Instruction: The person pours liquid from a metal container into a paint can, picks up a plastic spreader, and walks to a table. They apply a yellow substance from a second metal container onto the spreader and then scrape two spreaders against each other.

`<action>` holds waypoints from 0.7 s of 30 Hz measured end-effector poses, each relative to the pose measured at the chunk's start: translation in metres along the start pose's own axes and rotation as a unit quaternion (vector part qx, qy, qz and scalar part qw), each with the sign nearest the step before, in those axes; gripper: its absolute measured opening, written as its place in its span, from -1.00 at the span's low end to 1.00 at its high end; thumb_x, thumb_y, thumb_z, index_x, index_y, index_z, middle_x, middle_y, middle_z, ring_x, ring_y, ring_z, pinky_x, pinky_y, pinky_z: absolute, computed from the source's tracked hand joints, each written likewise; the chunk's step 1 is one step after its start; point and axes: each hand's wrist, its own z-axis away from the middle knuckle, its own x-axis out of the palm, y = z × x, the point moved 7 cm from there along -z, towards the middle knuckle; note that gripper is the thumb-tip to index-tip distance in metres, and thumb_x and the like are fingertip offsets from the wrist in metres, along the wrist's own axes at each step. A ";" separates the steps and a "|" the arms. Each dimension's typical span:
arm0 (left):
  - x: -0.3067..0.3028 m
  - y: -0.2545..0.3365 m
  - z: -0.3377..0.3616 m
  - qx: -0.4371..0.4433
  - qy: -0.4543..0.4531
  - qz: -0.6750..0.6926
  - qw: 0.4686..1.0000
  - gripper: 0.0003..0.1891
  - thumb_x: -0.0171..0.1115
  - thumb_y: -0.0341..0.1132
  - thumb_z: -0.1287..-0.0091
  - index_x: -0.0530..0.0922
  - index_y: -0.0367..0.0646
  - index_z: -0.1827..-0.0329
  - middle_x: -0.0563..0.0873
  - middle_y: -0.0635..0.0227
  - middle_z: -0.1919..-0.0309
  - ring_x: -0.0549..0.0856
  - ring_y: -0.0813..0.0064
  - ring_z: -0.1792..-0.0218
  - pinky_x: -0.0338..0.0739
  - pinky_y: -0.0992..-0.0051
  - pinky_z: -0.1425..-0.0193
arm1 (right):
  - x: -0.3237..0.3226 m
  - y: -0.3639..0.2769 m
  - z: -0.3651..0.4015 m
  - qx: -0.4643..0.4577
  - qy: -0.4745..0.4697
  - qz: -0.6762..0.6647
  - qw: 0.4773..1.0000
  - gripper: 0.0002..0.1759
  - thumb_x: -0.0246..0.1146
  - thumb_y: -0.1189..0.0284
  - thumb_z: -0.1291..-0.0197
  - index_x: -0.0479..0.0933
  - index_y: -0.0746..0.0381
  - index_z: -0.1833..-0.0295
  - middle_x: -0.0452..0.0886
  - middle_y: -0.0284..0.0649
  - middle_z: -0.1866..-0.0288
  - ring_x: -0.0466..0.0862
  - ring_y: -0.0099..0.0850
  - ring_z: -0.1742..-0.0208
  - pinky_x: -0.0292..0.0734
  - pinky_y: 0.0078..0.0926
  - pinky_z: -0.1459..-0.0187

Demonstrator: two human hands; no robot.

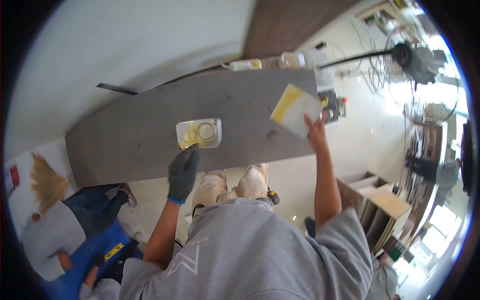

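A long grey-brown board (240, 100) lies across in front of me. On it sits a clear plastic container (213, 142) with yellow stuff and a round ring or lid inside. My left hand (183, 175), in a dark glove with a blue cuff, is at the container's near edge with its fingers together; whether they grip anything is too small to tell. My bare right hand (315, 132) grips the near corner of a pale flat sheet (301, 111) with a yellow band along one side, held over the board's right part.
Two people (55, 237) are low at the left, near a broom (47, 182). A standing fan (417, 62) is at the upper right. Wooden cabinet parts (375, 205) stand at the right. Tools (334, 107) lie past the board's right end. Another person (384, 280) is at the lower right.
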 end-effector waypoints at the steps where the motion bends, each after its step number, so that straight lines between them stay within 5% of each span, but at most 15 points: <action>1: 0.009 0.016 -0.010 0.006 -0.013 0.054 0.998 -0.69 0.21 -0.26 -0.38 0.58 -0.30 -0.06 0.71 0.11 0.07 0.69 0.33 0.02 0.53 0.38 -0.09 | 0.021 0.000 0.019 0.034 -0.029 -0.147 0.988 -0.50 0.22 0.23 -0.30 0.49 0.47 -0.11 0.64 -0.13 -0.01 0.59 -0.42 -0.01 0.46 -0.45 -0.05; 6: 0.033 0.118 -0.057 0.142 -0.070 0.056 0.986 -0.57 0.11 -0.12 -0.44 0.48 -0.20 -0.24 0.65 0.29 -0.04 0.65 0.57 0.06 0.55 0.58 -0.05 | 0.102 -0.105 0.108 0.016 -0.138 -0.348 0.927 -0.59 0.15 0.38 -0.37 0.40 0.37 -0.23 0.54 -0.16 -0.16 0.55 -0.36 -0.17 0.46 -0.37 -0.16; 9: 0.032 0.133 -0.049 -0.035 -0.153 0.214 0.964 -0.55 0.18 -0.16 -0.40 0.45 -0.20 -0.27 0.63 0.30 -0.05 0.65 0.58 0.08 0.57 0.54 -0.03 | 0.120 -0.124 0.118 0.017 -0.167 -0.430 0.887 -0.61 0.08 0.44 -0.40 0.34 0.30 -0.30 0.49 -0.19 -0.23 0.51 -0.33 -0.25 0.45 -0.34 -0.22; 11: 0.040 0.126 -0.035 -0.037 -0.139 0.317 0.937 -0.55 0.25 -0.17 -0.35 0.49 -0.27 -0.19 0.67 0.30 0.07 0.65 0.59 0.14 0.56 0.54 0.05 | 0.125 -0.144 0.121 0.009 -0.175 -0.476 0.862 -0.58 0.08 0.46 -0.40 0.31 0.30 -0.32 0.48 -0.19 -0.25 0.50 -0.33 -0.26 0.44 -0.35 -0.22; 13: 0.044 0.123 -0.025 -0.031 -0.127 0.338 0.932 -0.57 0.28 -0.17 -0.33 0.53 -0.31 -0.12 0.69 0.31 0.16 0.65 0.60 0.21 0.56 0.53 0.12 | 0.123 -0.141 0.124 -0.025 -0.235 -0.392 0.889 -0.51 0.13 0.48 -0.35 0.27 0.31 -0.36 0.48 -0.18 -0.25 0.50 -0.33 -0.26 0.44 -0.36 -0.21; 21: 0.010 0.164 -0.009 0.042 -0.137 0.025 0.989 -0.65 0.21 -0.12 -0.37 0.62 -0.28 0.05 0.67 0.41 0.42 0.55 0.64 0.41 0.51 0.54 0.29 | 0.061 -0.209 0.106 -0.214 -0.268 -0.153 0.927 -0.27 0.31 0.44 -0.19 0.18 0.34 -0.43 0.57 -0.15 -0.05 0.60 -0.52 0.12 0.51 -0.49 0.05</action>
